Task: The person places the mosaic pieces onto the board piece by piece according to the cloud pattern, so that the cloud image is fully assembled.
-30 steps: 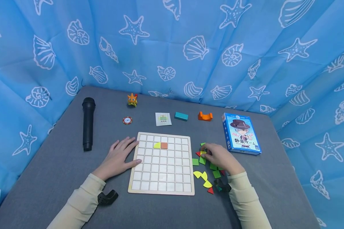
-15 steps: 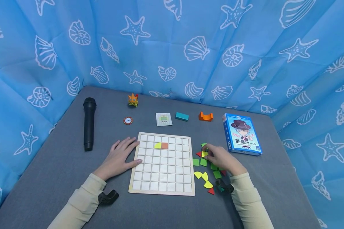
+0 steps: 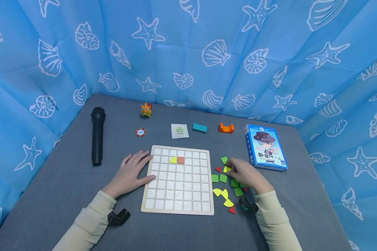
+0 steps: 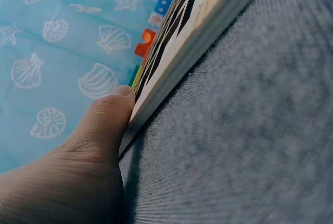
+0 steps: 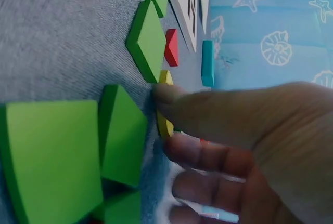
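Observation:
My left hand (image 3: 130, 172) rests at the left edge of a white gridded board (image 3: 178, 195), fingers spread and thumb on its rim. The left wrist view shows the thumb (image 4: 106, 115) against the board's wooden edge. On the board lie a yellow quarter-circle tile (image 3: 172, 160) and an orange-red square tile (image 3: 180, 160), side by side. Right of the board, my right hand (image 3: 246, 176) pinches another yellow tile (image 3: 227, 169) between thumb and index finger, low over the cloth. Close by lie green square tiles (image 3: 223, 178) and a small red triangle (image 3: 218, 169).
Nearer me are several yellow quarter-circles (image 3: 225, 193) and a red triangle (image 3: 231, 210). Behind the board stand a pattern card (image 3: 179, 131), teal block (image 3: 199, 128), orange block (image 3: 226, 128), poker chip (image 3: 140, 132) and figurine (image 3: 146, 110). A microphone (image 3: 97, 136) and game box (image 3: 267, 146) flank them.
My right hand has shifted slightly right with the yellow tile, which now lies apart from the red triangle. More of the green tile behind it shows. My left hand stays in place.

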Demonstrator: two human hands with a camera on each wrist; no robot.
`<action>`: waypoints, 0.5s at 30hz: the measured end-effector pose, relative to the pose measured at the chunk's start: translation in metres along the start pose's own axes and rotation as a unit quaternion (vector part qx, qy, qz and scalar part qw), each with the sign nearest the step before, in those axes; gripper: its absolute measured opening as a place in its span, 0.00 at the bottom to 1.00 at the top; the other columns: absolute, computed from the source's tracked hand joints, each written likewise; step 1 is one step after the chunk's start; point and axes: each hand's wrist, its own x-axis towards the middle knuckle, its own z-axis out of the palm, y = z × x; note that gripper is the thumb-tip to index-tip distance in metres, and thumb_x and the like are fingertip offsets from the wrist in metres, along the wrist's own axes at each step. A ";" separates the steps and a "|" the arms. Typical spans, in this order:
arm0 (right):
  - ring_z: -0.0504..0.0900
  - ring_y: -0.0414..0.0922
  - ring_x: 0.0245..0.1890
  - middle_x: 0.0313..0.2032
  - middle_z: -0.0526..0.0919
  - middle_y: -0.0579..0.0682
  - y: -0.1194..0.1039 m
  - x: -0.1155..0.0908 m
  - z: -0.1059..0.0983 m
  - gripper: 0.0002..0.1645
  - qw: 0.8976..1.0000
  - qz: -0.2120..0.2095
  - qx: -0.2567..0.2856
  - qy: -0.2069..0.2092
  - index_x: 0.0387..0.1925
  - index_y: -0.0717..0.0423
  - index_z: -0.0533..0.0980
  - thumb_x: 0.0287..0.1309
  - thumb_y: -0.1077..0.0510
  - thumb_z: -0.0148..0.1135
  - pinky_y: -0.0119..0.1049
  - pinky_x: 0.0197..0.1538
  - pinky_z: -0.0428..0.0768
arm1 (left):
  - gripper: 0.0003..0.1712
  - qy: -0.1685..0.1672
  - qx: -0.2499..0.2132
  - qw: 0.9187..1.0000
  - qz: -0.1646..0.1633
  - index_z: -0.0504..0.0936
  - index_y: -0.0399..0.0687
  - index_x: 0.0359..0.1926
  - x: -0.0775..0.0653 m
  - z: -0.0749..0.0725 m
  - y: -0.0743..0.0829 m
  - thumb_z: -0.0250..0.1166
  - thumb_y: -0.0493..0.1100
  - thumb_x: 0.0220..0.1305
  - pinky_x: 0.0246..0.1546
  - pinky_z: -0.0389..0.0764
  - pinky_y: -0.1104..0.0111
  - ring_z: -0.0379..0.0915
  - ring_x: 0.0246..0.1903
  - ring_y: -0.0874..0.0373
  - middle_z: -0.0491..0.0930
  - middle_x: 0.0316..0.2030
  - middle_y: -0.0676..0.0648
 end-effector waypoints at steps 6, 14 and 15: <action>0.72 0.42 0.26 0.30 0.77 0.47 -0.003 0.001 0.004 0.15 0.999 0.017 -0.029 0.014 0.47 0.55 0.75 0.62 0.53 0.62 0.34 0.28 0.72 | 0.47 0.004 0.000 1.000 0.003 0.59 0.57 0.73 0.000 0.001 -0.001 0.53 0.74 0.59 0.68 0.42 0.45 0.45 0.73 0.47 0.55 0.72 0.46; 0.72 0.42 0.27 0.31 0.77 0.47 -0.007 0.002 0.007 0.17 0.998 0.018 -0.054 0.036 0.44 0.55 0.75 0.61 0.48 0.63 0.34 0.30 0.73 | 0.46 0.005 0.000 1.000 0.005 0.58 0.58 0.73 0.000 0.001 -0.001 0.53 0.74 0.60 0.69 0.42 0.45 0.45 0.73 0.48 0.55 0.72 0.46; 0.72 0.43 0.28 0.32 0.77 0.47 -0.007 0.002 0.007 0.17 0.998 0.014 -0.054 0.037 0.45 0.55 0.75 0.61 0.48 0.63 0.34 0.30 0.73 | 0.46 0.005 0.001 1.000 0.005 0.58 0.58 0.73 0.000 0.001 -0.001 0.53 0.74 0.60 0.69 0.42 0.45 0.45 0.73 0.48 0.55 0.72 0.46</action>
